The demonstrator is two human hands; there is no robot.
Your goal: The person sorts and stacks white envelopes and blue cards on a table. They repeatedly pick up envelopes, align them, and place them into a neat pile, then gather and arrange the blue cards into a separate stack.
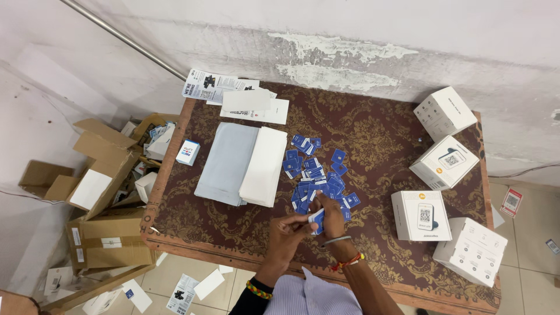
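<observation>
At the near edge of the brown, gold-patterned desk (373,134), just below the scattered heap of small blue cards (318,175): left hand (289,228) and right hand (331,214) meeting, both pinching one small blue-and-white card (317,219). Lying left of the heap, a grey and a white paper stack (245,164); sitting well right of it, four white cardboard boxes (421,214).

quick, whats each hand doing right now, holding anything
Left hand: closed, pinching one edge of a small blue-and-white card.
Right hand: closed, pinching that card's other edge.
</observation>
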